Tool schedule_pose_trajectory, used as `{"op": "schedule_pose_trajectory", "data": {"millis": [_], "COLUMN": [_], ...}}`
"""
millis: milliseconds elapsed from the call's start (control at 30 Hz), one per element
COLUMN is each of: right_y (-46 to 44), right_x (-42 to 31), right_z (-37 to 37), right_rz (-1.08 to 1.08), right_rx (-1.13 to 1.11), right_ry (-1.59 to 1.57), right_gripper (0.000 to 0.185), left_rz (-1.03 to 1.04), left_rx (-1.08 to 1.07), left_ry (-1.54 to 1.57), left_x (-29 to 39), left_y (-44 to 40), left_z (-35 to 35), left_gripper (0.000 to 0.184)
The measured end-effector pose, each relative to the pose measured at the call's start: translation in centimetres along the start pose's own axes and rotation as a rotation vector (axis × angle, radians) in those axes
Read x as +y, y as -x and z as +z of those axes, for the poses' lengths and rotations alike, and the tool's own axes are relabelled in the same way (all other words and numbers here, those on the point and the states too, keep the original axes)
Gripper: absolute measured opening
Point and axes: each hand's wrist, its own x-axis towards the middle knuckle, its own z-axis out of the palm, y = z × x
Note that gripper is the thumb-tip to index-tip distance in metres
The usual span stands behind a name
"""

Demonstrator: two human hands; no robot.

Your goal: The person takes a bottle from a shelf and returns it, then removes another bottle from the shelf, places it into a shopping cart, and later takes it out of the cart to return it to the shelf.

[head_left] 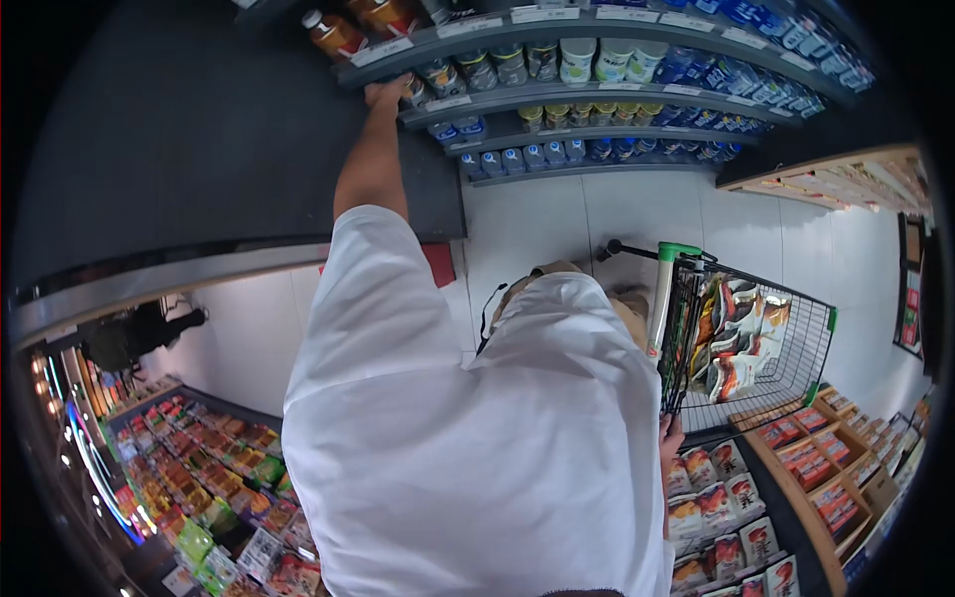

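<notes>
Two hands, bare. Left hand (386,94): arm stretched out, at the left end of the second shelf from the top, touching a small bottle (414,93); how far the fingers are closed round it, cannot tell. Right hand (671,436): beside the black wire frame of the shopping cart (818,343), partly hidden by the white shirt (477,438); whether it grips, cannot tell.

One cart, to the person's right, with a pale, green-ended handle (661,298). Inside: several bags (736,333) in white, red and yellow, lying close together toward the handle end.

Four visible tiers of shelving (617,93), ahead, stocked with bottles; price labels along the upper edges. Left end of the top tier: orange-brown bottles (336,36). Bottom tier: blue-labelled bottles (533,156).

One low display of coloured packets (214,468), lower left. Several rows of white-and-red pouches (714,505), lower right, beside wooden bins (824,468) holding red goods.
</notes>
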Motion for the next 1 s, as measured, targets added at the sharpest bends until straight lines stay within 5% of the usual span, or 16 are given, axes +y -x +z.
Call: {"op": "schedule_pose_trajectory", "data": {"millis": [167,267,467,1000], "right_y": [0.0,-0.1,0.1,-0.4], "right_x": [0.1,-0.1,0.0,-0.8], "right_z": [-0.1,0.1,0.6,1.1], "right_rz": [0.074,0.039,0.072,0.138], "right_rx": [-0.012,0.002,0.025,0.015], "right_ry": [-0.033,-0.040,-0.046,-0.018], "right_gripper": [0.037,0.038,0.040,0.041], "left_rz": [-0.126,-0.050,-0.280,-0.378], "left_rx": [0.088,0.149,0.366,0.595], "left_ry": [-0.385,-0.231,0.011,0.916], "left_x": [8.3,7.3,6.7,9.8], "left_y": [8.0,8.7,10.2,18.2], "left_z": [-1.3,-1.3,-3.1,-5.6], "left_gripper": [0.077,0.082,0.093,0.067]}}
